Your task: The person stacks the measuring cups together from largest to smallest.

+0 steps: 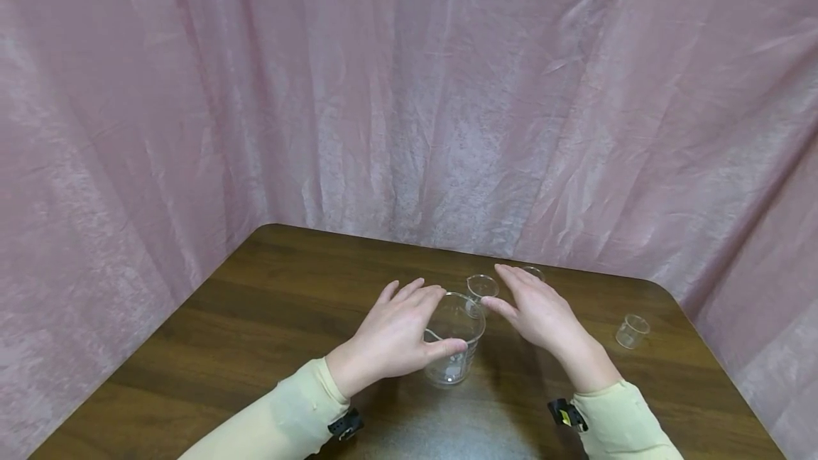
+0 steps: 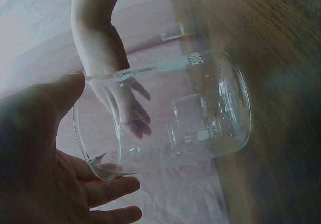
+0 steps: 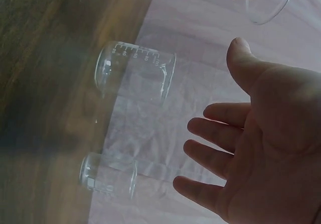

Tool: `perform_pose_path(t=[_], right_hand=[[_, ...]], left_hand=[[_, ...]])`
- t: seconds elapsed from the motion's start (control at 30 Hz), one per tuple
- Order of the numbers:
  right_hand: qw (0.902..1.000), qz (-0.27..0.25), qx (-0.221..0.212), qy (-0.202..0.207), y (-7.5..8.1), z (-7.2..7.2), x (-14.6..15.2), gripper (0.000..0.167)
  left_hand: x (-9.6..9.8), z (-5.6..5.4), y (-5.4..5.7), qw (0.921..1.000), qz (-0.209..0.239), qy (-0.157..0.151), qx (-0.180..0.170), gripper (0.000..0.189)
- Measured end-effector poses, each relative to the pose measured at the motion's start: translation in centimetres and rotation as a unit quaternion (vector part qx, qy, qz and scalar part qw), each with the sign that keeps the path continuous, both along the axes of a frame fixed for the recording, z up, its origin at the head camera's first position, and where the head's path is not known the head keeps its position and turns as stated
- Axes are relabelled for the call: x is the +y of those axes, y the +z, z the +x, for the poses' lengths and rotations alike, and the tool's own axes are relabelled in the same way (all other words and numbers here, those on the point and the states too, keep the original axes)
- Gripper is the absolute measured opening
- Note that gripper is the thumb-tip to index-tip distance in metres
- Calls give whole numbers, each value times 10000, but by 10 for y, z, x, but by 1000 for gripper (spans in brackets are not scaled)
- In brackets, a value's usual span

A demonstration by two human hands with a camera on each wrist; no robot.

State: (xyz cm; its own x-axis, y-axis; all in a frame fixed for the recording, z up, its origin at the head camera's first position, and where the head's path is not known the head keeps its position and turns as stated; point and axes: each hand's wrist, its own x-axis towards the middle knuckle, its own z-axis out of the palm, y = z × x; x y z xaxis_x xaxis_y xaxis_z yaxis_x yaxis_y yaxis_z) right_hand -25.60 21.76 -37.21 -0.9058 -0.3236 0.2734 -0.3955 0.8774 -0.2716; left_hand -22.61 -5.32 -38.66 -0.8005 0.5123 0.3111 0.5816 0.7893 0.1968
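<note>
A large clear glass beaker (image 1: 455, 357) with white markings stands in front of me, its mouth upward. My left hand (image 1: 399, 336) holds it near the rim from the left, thumb on the near side and fingers on the far side. In the left wrist view, the thumb lies at one edge of the beaker (image 2: 165, 116), with the other fingers spread past the opposite edge. My right hand (image 1: 540, 314) hovers right of the beaker, holding nothing. Its fingers (image 3: 208, 156) are spread and relaxed in the right wrist view.
Behind the large beaker stands a smaller beaker (image 1: 481, 284). Another glass rim (image 1: 534, 272) shows partly behind my right hand. A small beaker (image 1: 633, 332) stands farther right on the brown wooden table (image 1: 255, 325). Pink curtains (image 1: 409, 105) hang around the table.
</note>
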Motion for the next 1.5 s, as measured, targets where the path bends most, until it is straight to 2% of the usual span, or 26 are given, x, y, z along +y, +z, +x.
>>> perform_pose_path(t=[0.43,1.03,1.5], right_hand=[[9996,-46,-259,-135,-10,-10,-1,74],[9993,-40,-342,-157,-28,-23,-5,76],[9986,32,-490,-216,-34,-22,-9,75]], left_hand=[[-1,2,0,9999,92,-107,-60,87],[-3,2,-2,9996,152,-174,-158,86],[-3,4,-2,9996,123,-151,-209,86]])
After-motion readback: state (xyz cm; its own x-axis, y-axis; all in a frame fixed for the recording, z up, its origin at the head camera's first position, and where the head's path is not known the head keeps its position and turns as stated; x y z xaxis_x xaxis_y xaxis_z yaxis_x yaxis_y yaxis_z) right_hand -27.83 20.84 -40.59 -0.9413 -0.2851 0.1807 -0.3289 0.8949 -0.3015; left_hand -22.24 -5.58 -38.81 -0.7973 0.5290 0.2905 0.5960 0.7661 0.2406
